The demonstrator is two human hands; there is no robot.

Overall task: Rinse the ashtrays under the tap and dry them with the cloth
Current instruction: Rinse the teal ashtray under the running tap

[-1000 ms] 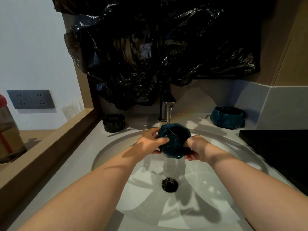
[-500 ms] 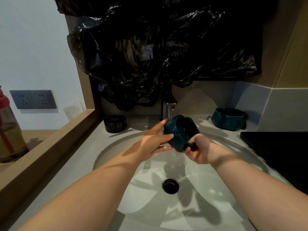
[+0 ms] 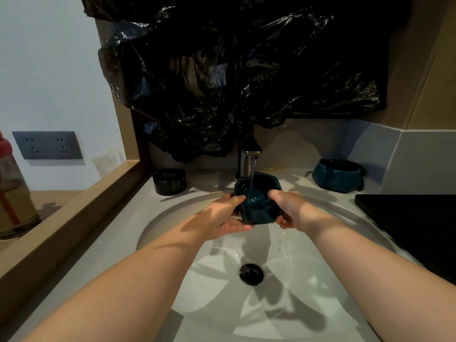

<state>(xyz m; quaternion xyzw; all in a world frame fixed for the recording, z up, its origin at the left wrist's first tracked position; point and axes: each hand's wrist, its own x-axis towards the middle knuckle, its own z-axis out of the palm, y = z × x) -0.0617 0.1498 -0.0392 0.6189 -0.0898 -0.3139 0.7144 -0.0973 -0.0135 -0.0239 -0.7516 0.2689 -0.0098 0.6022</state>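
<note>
Held ashtray [image 3: 256, 208]: dark teal, faceted bowl, up over the back of the sink, right under the tap. Mouth faces up & tips a bit toward the person.
Water [image 3: 251, 180]: thin stream from the spout straight into the bowl's hollow; a few drops show below its R underside, over the basin.
Left hand [image 3: 222, 218]: grips the ashtray's L side, thumb up by the rim, fingers curled beneath the base, palm partly up.
Right hand [image 3: 292, 208]: grips the R side, thumb hooked over the rim, fingers tucked under; fingertips mostly hidden by the bowl.
Tap [image 3: 248, 157]: chrome spout at back centre of the counter, its top lost behind the plastic.
Sink [image 3: 162, 218]: round pale basin set in a grey counter, wet film on the bottom.
Drain [image 3: 251, 274]: dark, mid-basin, below the hands.
Black ashtray [image 3: 169, 181]: small round one on the counter, back L of the basin, well apart from the hands.
Second teal ashtray [image 3: 336, 175]: on the counter back R, near the wall corner, upright.
Plastic sheet [image 3: 234, 70]: black, crumpled, hangs over the wall above the tap.
Dark slab [image 3: 407, 218]: flat black surface on the R counter — can't tell what it is.
Far L: wooden ledge [image 3: 74, 206] along the counter, grey socket plate [image 3: 47, 145] on the white wall, part of a bottle [image 3: 12, 193] w/ a red top at the frame edge.
</note>
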